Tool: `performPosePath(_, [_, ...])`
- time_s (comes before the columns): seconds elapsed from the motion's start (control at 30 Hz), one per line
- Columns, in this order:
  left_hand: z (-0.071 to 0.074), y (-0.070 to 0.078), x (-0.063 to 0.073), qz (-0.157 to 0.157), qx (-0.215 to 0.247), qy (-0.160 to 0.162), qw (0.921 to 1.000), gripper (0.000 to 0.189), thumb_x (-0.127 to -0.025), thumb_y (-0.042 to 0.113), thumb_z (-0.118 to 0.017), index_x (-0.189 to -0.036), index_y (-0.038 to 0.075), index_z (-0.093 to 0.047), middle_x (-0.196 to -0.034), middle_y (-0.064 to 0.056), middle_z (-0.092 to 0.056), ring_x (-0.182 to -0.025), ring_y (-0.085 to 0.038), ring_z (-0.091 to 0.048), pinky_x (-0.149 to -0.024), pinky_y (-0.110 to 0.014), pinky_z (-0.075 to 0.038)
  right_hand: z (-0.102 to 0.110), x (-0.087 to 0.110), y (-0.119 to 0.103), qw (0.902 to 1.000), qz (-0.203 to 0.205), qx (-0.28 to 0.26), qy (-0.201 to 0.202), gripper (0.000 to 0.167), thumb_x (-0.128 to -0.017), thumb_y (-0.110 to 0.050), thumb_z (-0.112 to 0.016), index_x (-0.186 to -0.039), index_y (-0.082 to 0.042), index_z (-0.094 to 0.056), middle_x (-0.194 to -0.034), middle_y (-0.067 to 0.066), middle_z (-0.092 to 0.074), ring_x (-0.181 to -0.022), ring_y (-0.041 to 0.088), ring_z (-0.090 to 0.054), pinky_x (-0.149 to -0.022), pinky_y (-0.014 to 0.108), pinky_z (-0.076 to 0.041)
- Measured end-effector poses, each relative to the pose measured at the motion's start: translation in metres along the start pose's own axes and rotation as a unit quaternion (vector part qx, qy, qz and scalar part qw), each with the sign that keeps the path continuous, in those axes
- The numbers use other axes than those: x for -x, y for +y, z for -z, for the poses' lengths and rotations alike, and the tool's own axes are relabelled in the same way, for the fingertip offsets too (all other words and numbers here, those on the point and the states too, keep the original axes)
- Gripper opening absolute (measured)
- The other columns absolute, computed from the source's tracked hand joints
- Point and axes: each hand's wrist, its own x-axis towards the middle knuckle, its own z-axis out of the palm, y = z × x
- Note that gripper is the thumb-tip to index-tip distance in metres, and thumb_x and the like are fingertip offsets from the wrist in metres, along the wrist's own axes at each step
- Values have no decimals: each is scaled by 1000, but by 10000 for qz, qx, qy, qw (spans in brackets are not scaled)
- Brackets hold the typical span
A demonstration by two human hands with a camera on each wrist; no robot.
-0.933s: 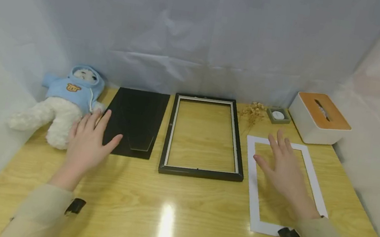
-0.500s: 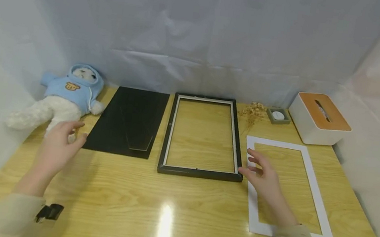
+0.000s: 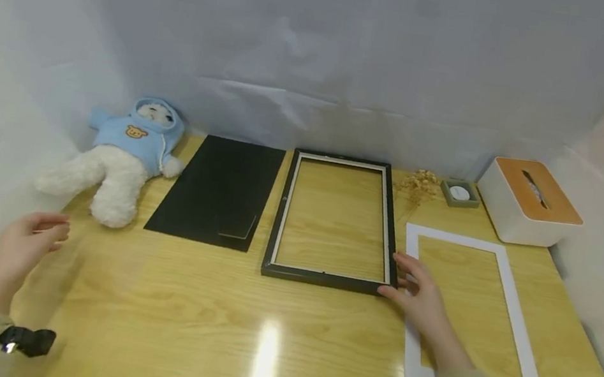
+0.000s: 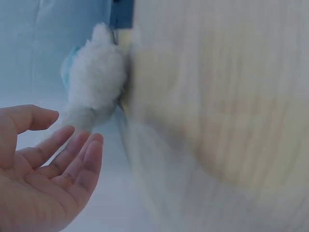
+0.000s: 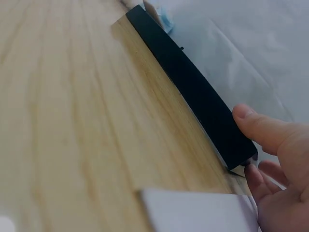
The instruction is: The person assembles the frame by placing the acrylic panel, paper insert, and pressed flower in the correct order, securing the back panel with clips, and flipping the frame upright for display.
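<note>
The right hand (image 3: 418,298) now pinches the black rectangular frame (image 3: 324,278) on the wood-grain counter (image 3: 174,312) by its near right corner, gaining control; the left hand (image 3: 21,249), loosely curled, empty, sits farther left than before.

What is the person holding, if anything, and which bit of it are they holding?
The right hand grips the black frame by its near right corner. The left hand holds nothing.
</note>
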Motion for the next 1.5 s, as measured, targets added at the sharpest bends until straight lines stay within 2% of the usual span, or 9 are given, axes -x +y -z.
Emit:
performPosePath(0.17, [-2,-17,-9,-30,365,38,9993,55,-98,14,-51,-137,-20,-31,-94,25,-53,-79,17,-49,-67,-9,-48,2,8,-11,9997,139,164,129,65,-76,0,-78,-134,7,-49,-139,22,-42,-117,36,-47,-90,17,-45])
performPosePath(0.27, [-3,-26,-14,100,281,129,9995,60,-98,14,-52,-142,-16,-25,-116,-3,-62,-101,-2,-57,-70,-7,-45,2,9,-14,9995,86,289,124,64,-77,1,-77,-134,7,-48,-138,23,-42,-116,36,-47,-90,19,-46])
performPosePath(0.37, [-1,-31,-18,361,-65,226,9991,62,-98,19,-52,-144,-13,-24,-139,-33,-36,-116,-27,-48,-69,-7,-43,2,8,-5,9993,35,350,102,65,-77,-3,-77,-135,4,-49,-139,20,-43,-117,33,-48,-90,18,-46])
performPosePath(0.47, [3,-35,-21,493,-159,172,9985,64,-98,21,-52,-143,-14,-24,-139,-36,-32,-118,-38,-40,-72,-10,-42,2,8,2,9994,21,328,100,66,-77,-7,-78,-136,0,-49,-139,17,-43,-117,31,-49,-89,15,-45])
performPosePath(0.67, [7,-39,-26,754,-103,-27,9971,68,-95,15,-54,-142,-18,-17,-142,-40,-24,-128,-53,-26,-106,-52,-30,2,8,3,9994,-14,325,88,65,-78,-9,-78,-136,0,-50,-140,17,-43,-117,31,-49,-89,11,-43])
performPosePath(0.9, [11,-48,-27,1125,26,-102,9936,78,-94,21,-59,-145,-15,-11,-147,-39,-15,-132,-54,-18,-107,-58,-23,0,6,1,9992,29,393,26,64,-78,-8,-78,-135,1,-50,-141,19,-41,-117,33,-48,-88,12,-43])
performPosePath(1.33, [15,-60,-21,1227,-506,182,9910,77,-92,27,-63,-139,-19,-24,-141,-40,-28,-128,-54,-29,-102,-58,-31,-2,4,3,9981,-46,613,-42,62,-80,-16,-78,-134,-1,-52,-142,16,-41,-115,30,-49,-88,9,-42])
performPosePath(1.43, [17,-63,-19,1257,-623,271,9897,75,-91,28,-64,-138,-19,-29,-138,-39,-33,-118,-48,-41,-89,-40,-46,-2,4,3,9981,-46,618,-47,62,-80,-16,-78,-134,0,-52,-142,16,-41,-115,30,-49,-88,9,-42])
performPosePath(1.5, [19,-66,-17,1272,-618,351,9893,73,-90,27,-65,-137,-19,-32,-133,-37,-39,-101,-29,-53,-75,-24,-48,-2,4,3,9980,-53,632,-52,62,-80,-17,-78,-134,-1,-52,-142,16,-41,-115,30,-49,-88,9,-42])
